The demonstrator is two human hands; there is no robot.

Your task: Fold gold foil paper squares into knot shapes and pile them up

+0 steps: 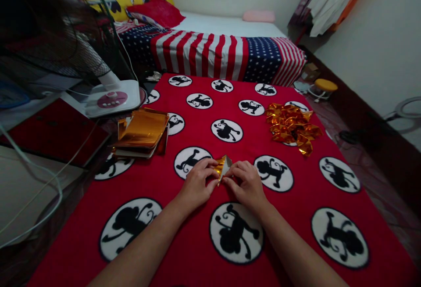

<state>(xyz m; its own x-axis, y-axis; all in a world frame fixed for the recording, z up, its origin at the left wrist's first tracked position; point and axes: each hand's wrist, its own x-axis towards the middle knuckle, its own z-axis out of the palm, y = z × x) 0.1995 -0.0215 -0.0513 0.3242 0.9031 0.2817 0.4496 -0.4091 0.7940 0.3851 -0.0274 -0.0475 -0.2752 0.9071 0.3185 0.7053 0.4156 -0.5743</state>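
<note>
A small sheet of gold foil paper [222, 169], partly folded so that its pale back shows on the right, is held low over the red cloth. My left hand [200, 181] pinches its left edge between thumb and fingers. On the other side, my right hand [245, 182] grips the pale part with thumb and fingertips. To the left lies a stack of flat gold foil paper sheets [144, 128]. Several folded gold foil pieces [291, 124] sit in a heap at the right.
The red cloth [197, 135] with monkey prints covers the surface before me. A white fan base [113, 98] stands at the left, with cables [59, 186] hanging nearby. Beyond is a bed with a striped, starred cover [210, 52]; a yellow-topped stool [325, 85] stands right.
</note>
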